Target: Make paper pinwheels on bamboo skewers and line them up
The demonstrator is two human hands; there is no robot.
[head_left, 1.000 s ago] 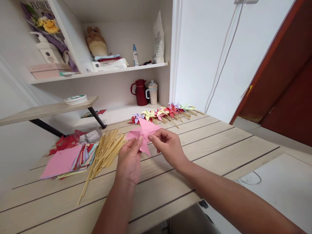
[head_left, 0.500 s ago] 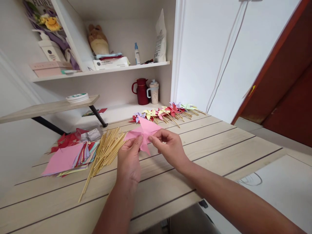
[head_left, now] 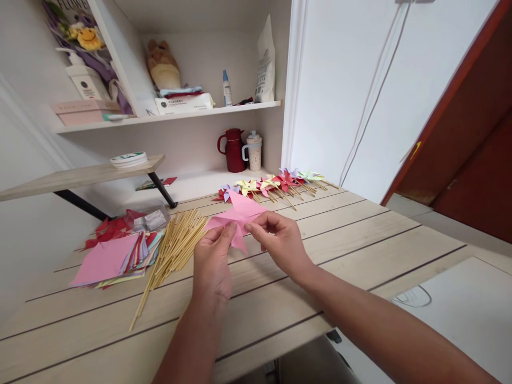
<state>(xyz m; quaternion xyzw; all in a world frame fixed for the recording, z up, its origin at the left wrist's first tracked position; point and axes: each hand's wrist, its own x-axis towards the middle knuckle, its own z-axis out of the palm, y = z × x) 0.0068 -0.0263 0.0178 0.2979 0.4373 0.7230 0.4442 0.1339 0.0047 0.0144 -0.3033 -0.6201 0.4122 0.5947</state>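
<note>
A pink paper pinwheel (head_left: 239, 211) is held up above the table between both hands, its pointed blades spreading outward. My left hand (head_left: 213, 256) pinches its lower left part between thumb and fingers. On the opposite side, my right hand (head_left: 280, 240) grips the lower right blade, thumb near the centre. To the left of my left hand lies a loose pile of thin wooden sticks (head_left: 180, 242). Beside the sticks is a stack of coloured paper squares (head_left: 106, 260), a pink one on top. Finished-looking pinwheels on sticks (head_left: 286, 181) lie in a row at the back.
Red paper pieces (head_left: 110, 230) and a clear plastic box (head_left: 154, 218) sit behind the paper stack. A small raised shelf (head_left: 80, 173) stands at the left. A dark red jug (head_left: 234, 152) and a lidded cup (head_left: 254, 152) stand at the table's back.
Both hands keep their hold on the pink pinwheel with almost no movement. The whole view has shifted very slightly.
</note>
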